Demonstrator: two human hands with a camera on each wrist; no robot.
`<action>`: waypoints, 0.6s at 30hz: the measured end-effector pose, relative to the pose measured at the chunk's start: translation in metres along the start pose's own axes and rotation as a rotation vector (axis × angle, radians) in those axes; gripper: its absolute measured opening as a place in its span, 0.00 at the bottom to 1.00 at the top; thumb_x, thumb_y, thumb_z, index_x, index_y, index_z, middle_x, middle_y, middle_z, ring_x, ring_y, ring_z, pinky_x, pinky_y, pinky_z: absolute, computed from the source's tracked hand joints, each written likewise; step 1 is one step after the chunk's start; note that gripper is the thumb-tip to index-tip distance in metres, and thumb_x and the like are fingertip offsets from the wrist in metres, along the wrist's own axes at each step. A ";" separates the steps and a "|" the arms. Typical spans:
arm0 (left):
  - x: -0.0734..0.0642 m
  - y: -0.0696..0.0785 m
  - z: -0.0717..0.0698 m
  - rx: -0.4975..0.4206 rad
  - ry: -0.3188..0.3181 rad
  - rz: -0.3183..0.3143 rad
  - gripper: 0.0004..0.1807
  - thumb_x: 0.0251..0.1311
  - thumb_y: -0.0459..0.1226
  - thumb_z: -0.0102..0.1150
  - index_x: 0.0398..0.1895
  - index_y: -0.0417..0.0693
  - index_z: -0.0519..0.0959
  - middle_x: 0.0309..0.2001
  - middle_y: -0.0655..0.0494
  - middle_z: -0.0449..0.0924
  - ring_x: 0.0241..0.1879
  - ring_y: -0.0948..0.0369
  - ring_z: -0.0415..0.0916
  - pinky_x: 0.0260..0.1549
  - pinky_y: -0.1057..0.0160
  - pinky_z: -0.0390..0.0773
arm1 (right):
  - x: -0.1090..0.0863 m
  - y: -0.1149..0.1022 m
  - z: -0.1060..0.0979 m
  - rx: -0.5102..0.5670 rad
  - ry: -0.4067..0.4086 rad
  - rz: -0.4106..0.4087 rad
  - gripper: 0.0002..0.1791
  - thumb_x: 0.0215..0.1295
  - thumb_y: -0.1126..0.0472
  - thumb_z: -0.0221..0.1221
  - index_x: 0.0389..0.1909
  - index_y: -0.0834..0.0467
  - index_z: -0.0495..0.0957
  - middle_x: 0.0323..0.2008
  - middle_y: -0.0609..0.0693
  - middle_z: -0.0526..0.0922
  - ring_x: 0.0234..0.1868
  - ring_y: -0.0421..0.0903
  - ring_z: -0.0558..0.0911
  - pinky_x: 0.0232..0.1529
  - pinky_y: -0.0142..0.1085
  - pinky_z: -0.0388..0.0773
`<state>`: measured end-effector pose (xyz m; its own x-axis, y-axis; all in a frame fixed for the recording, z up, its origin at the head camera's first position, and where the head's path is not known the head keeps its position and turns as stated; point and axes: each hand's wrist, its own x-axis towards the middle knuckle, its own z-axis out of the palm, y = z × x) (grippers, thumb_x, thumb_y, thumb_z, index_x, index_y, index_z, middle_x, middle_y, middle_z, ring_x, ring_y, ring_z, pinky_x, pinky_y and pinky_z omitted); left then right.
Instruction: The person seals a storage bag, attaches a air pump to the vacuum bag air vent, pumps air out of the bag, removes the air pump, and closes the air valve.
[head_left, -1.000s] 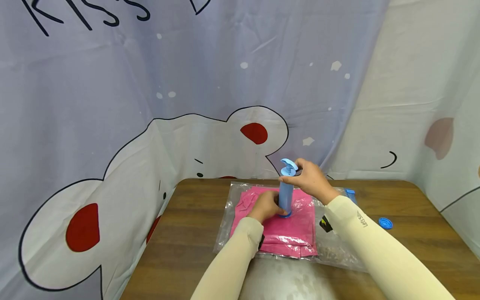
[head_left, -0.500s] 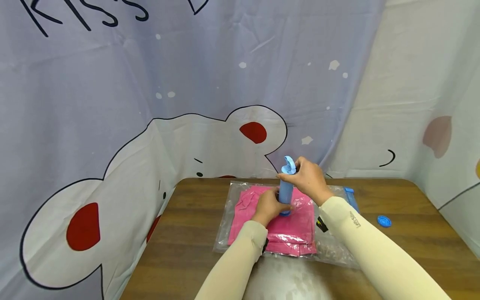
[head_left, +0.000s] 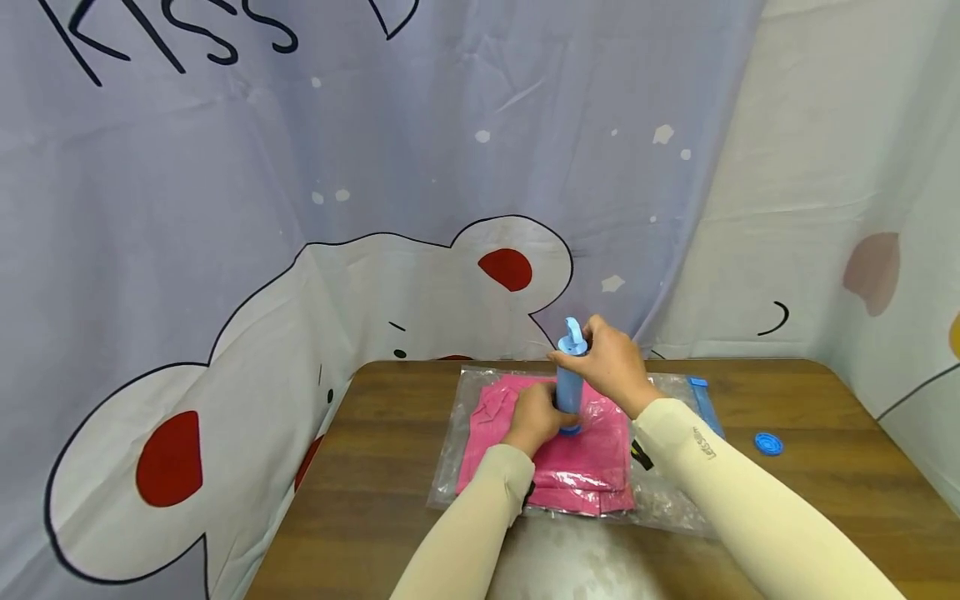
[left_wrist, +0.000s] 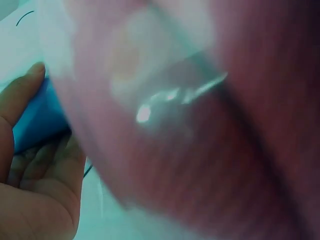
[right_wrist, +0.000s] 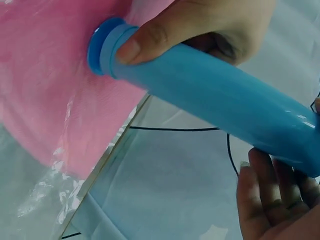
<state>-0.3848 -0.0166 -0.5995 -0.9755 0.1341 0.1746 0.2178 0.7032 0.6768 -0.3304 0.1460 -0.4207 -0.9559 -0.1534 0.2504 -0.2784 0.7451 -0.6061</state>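
A blue cylindrical hand pump [head_left: 569, 390] stands upright on a clear plastic bag [head_left: 456, 450] holding folded pink cloth [head_left: 585, 475]. My left hand [head_left: 536, 414] grips the pump's lower end, with the thumb across its front. Around the top, just below the light blue handle [head_left: 573, 333], my right hand [head_left: 613, 362] holds on with thumb and fingers. In the right wrist view the pump's flared base [right_wrist: 102, 47] meets the bag over the pink cloth. Only part of the pump [left_wrist: 40, 120] shows in the left wrist view, beside the blurred bag.
A round blue cap [head_left: 768, 443] lies on the wooden table [head_left: 360, 467] to the right. Near it, a blue strip [head_left: 705, 406] lies at the bag's right side. A printed curtain [head_left: 412, 150] hangs behind the table.
The pump's top handle has turned, from pointing right to looking narrow and upright. Both hands stay on the pump; the right hand and arm have shifted slightly left.
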 end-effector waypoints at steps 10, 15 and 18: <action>-0.008 0.018 -0.020 -0.090 -0.160 -0.063 0.27 0.55 0.37 0.90 0.56 0.40 0.90 0.47 0.50 0.96 0.46 0.58 0.93 0.50 0.57 0.93 | 0.004 0.013 -0.016 0.474 -0.365 -0.010 0.43 0.81 0.58 0.68 0.87 0.67 0.60 0.80 0.70 0.74 0.83 0.69 0.74 0.83 0.63 0.75; -0.016 0.039 -0.037 -0.113 -0.183 -0.084 0.26 0.55 0.34 0.89 0.55 0.35 0.89 0.47 0.45 0.96 0.47 0.55 0.93 0.53 0.54 0.93 | 0.012 0.016 -0.024 0.457 -0.410 -0.066 0.37 0.80 0.64 0.67 0.84 0.71 0.66 0.77 0.71 0.79 0.80 0.69 0.79 0.81 0.61 0.79; -0.019 0.036 -0.041 -0.079 -0.199 -0.037 0.29 0.53 0.35 0.90 0.57 0.35 0.88 0.49 0.44 0.96 0.48 0.54 0.93 0.55 0.54 0.93 | 0.014 0.017 -0.023 0.377 -0.375 -0.095 0.34 0.79 0.61 0.70 0.78 0.72 0.72 0.71 0.70 0.85 0.75 0.68 0.84 0.76 0.58 0.84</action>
<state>-0.3566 -0.0224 -0.5495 -0.9682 0.2501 0.0090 0.1759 0.6543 0.7355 -0.3465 0.1715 -0.4096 -0.8737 -0.4811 0.0721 -0.3132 0.4428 -0.8402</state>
